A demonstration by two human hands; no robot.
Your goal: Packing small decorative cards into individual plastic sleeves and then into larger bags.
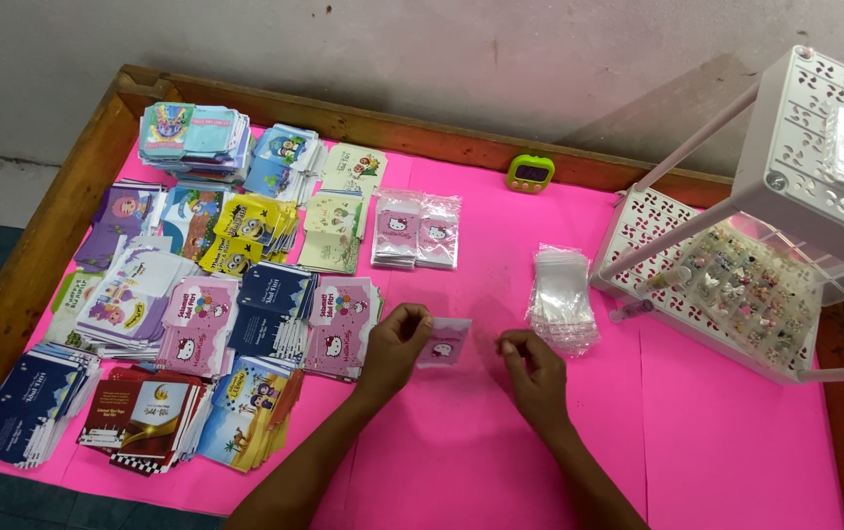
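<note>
- Pink small packet [443,344]: pinched in left hand [397,339] grip, low over desk [716,432] centre.
- Right hand [532,365]: fingers curled, nothing visibly held, just beside packet.
- Clear bag pile [560,294]: sizeable, unused.
- Two filled pink packet stacks [417,231]: done.

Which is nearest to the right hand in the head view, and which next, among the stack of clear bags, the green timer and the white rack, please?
From the right hand:
1. Stack of clear bags, just above the hand on the pink mat.
2. White rack, to the right; its lower shelf edge comes closest.
3. Green timer, far up by the wooden rim.
</note>
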